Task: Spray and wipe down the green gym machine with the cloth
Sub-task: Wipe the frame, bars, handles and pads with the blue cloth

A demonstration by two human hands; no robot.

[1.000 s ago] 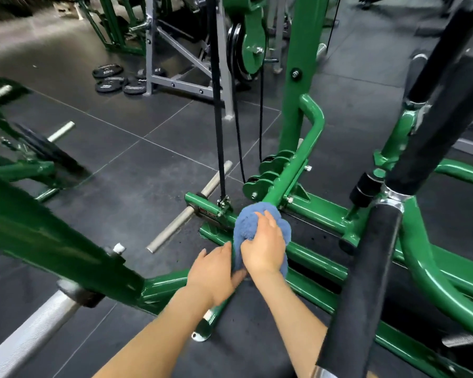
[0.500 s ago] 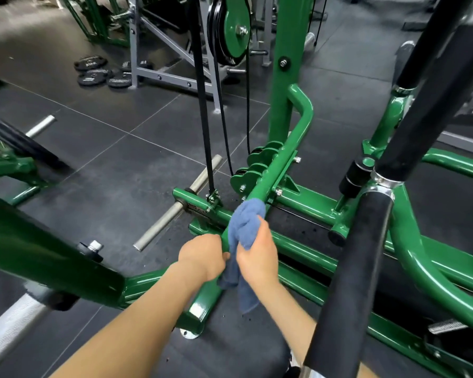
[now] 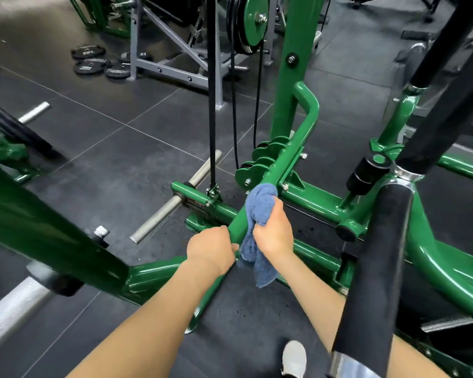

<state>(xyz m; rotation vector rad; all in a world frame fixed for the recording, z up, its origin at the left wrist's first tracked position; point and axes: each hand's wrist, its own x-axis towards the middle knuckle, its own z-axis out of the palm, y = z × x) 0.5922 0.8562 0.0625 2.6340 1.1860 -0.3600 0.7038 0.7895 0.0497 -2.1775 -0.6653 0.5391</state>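
Nearest to me, at the bottom edge, a grey-white shoe toe (image 3: 294, 358) rests on the dark rubber floor tiles (image 3: 126, 165), and a thick black foam-padded bar (image 3: 372, 268) rises on my right. Just beyond, my left hand (image 3: 212, 248) is curled round the slanted green steel tube of the gym machine (image 3: 281, 170), fingers wrapped under it. Right beside it my right hand (image 3: 273, 231) is clamped on the bunched blue terry cloth (image 3: 258, 205) — the cloth is pressed against the same tube a little higher up, with a loose tail hanging down below my wrist. I cannot see any spray bottle from here.

Past the hands, the tube climbs to a bend at the green upright post (image 3: 295, 50). To the left of it a bare silver weight peg (image 3: 175, 200) juts out over the floor, and a black strap (image 3: 212, 105) runs straight up from the frame. Farther off — a green pulley wheel (image 3: 253, 20), a grey steel rack (image 3: 172, 50) and black weight plates lying flat (image 3: 99, 61).
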